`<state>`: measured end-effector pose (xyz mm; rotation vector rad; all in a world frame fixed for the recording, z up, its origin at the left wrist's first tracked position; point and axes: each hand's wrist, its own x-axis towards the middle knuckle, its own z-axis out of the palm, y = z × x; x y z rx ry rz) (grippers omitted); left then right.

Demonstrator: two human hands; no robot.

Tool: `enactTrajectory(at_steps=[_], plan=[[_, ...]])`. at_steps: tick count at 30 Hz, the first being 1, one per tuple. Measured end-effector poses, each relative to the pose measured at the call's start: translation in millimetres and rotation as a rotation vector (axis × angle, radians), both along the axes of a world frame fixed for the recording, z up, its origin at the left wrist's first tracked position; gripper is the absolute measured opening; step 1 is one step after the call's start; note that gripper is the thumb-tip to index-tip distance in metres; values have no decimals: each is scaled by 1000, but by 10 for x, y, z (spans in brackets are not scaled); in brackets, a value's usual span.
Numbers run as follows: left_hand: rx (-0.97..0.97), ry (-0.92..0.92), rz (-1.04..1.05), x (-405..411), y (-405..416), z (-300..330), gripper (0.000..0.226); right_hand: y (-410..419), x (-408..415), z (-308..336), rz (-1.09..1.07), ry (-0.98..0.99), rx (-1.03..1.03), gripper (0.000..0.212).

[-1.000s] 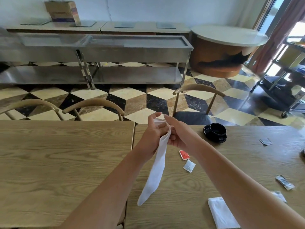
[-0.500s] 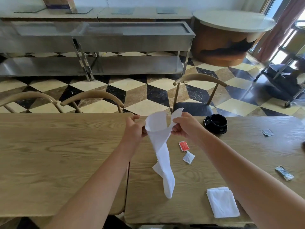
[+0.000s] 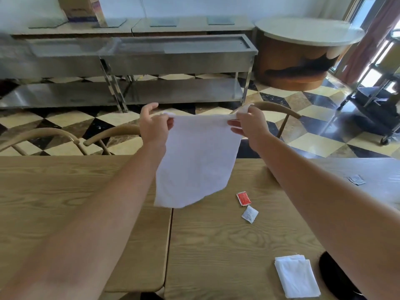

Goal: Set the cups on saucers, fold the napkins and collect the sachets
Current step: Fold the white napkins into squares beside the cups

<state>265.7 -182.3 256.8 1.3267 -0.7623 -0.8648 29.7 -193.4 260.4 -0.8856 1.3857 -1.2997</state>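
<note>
Both hands up mid-frame — left hand and right hand each have a pinching grip on a top corner of the white napkin, hanging spread above the wooden surface — folded napkin lower right.

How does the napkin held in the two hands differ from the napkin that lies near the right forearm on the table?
The held napkin is opened out flat; the lying napkin is folded into a small rectangle. The held napkin hangs in the air, pinched at its top corners by the left hand and the right hand; the lying napkin rests on the table, untouched. Both are plain white.
</note>
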Motion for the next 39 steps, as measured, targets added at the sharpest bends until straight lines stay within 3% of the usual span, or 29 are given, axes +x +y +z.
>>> enactTrajectory(at_steps=[4,8,12,16,19,24,27,31,35,39], plan=[[-136,-28,38,-78,-12,283,38,-12,18,200,-121,49,-121,23],[-131,-75,31,-113,176,145,34,184,12,90,-169,11,-92,23],[-3,-156,26,-125,497,-515,27,598,20,-496,-169,-10,22,10],[230,-134,-33,-107,1021,-1465,28,1192,-33,-1381,-153,7,229,26],[428,-147,-62,-24,1468,-2142,33,1659,-61,-1985,-141,-25,382,23],[793,132,60,141,2016,-2968,14,2444,17,-2817,-108,-196,775,23],[880,388,132,136,2202,-3208,11,2772,187,-3071,-83,-284,915,22],[984,691,33,57,2351,-3285,31,2978,280,-3140,-50,-332,984,19],[1107,739,-117,-59,2337,-3249,47,2960,222,-3017,43,-350,980,23],[1158,796,-412,-314,2414,-3158,55,2854,398,-2830,304,-192,792,30]])
